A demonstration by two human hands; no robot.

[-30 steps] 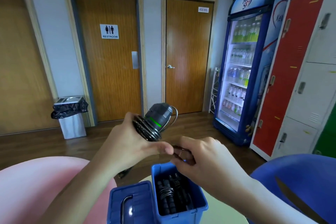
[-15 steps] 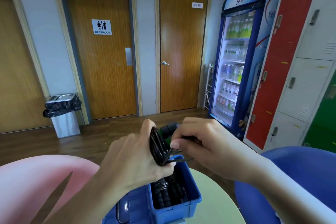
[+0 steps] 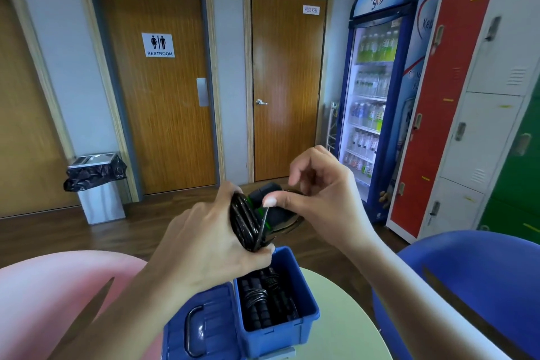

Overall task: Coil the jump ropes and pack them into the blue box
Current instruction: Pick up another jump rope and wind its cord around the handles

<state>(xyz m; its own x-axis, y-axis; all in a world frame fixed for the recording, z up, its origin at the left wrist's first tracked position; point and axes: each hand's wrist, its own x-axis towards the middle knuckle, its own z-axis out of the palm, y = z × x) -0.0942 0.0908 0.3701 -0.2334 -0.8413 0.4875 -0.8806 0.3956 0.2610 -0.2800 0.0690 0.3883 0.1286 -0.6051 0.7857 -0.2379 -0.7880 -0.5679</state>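
Note:
A black jump rope with black handles and a green ring is held in the air above the blue box. My left hand grips the coiled loops and handles. My right hand pinches a strand of the same rope between thumb and forefinger, close to the handle tops. The blue box stands open on a round pale table, with several coiled black ropes inside. Its blue lid with a metal handle lies open to the left of it.
A pink chair is at the left and a blue chair at the right of the table. Beyond are wooden doors, a lined bin, a drinks fridge and lockers.
My right hand has risen from below the coil to the handle tops, carrying the strand around the bundle. The view has dropped slightly, showing more of the box and table.

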